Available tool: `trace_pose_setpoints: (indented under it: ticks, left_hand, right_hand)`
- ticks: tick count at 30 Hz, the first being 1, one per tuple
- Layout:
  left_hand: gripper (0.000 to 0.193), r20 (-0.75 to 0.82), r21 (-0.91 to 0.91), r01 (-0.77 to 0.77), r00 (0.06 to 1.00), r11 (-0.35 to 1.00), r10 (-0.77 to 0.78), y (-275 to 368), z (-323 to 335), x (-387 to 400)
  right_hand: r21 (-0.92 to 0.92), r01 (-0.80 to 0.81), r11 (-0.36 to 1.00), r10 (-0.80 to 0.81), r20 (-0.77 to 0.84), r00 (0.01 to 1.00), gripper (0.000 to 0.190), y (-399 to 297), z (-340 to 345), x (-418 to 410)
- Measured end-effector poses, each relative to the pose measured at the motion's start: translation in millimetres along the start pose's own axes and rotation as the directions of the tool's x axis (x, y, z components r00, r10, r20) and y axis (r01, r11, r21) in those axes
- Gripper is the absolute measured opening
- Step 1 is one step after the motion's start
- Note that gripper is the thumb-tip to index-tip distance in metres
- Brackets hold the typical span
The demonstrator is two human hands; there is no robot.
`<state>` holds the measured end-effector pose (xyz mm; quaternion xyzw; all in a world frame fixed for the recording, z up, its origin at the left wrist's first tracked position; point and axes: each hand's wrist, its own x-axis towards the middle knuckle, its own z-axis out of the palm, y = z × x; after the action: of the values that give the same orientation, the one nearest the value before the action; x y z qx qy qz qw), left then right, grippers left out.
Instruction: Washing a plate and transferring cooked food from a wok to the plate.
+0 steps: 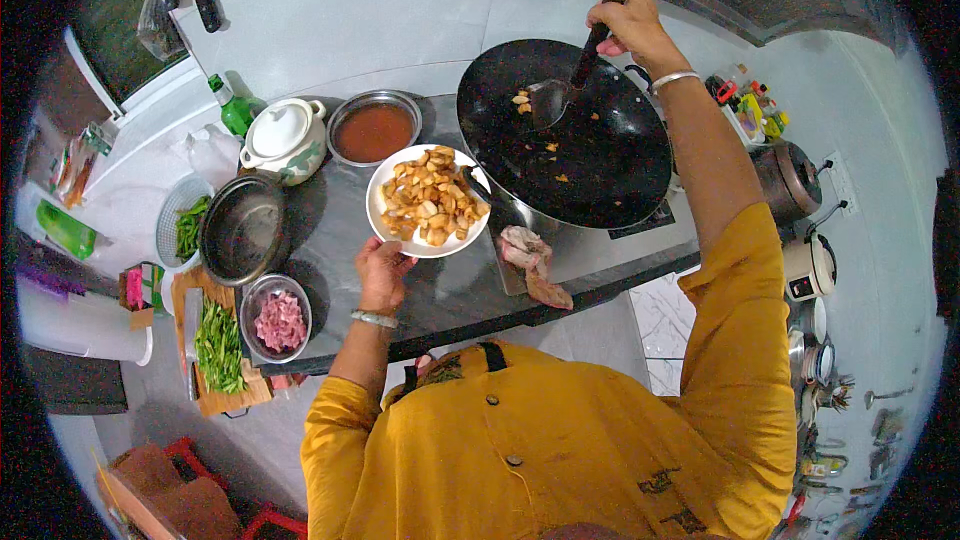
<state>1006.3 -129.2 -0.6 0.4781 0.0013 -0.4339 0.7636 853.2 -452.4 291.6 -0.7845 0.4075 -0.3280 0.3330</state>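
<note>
My left hand (384,272) grips the near rim of a white plate (430,249) heaped with browned, sliced food pieces (435,199). The plate is beside a black wok (570,172), partly over the wok's left handle. Up at the wok's far right side, my right hand (634,26) is closed around the dark handle of a metal spatula (551,101). The spatula's blade rests low inside the wok, with a few food pieces (522,100) at its left edge. Other small scraps lie scattered over the dark wok surface.
Left on the counter stand a bowl of reddish liquid (375,133), a lidded white pot (281,131), a dark empty pan (244,229) and a bowl of cut meat (281,322). Sliced green peppers (217,345) and a cleaver lie on a cutting board (256,382). A crumpled cloth (536,266) lies below the wok.
</note>
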Motion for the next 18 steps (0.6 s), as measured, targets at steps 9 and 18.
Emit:
trace_pose_setpoints:
  ticks: [9, 18]
  left_hand:
    - [0.019, 0.008, -0.045, 0.006, 1.000, 0.999, -0.006, -0.4, 0.9, 1.0]
    - [0.021, 0.056, 0.010, 0.001, 0.998, 1.000, -0.002, 0.4, -0.2, 3.1]
  right_hand:
    - [-0.095, 0.096, 0.991, -0.086, 0.108, 0.990, 0.021, -31.1, 26.4, -14.5]
    - [-0.116, 0.216, 0.969, -0.181, 0.256, 0.950, 0.018, -73.8, 39.0, -45.3]
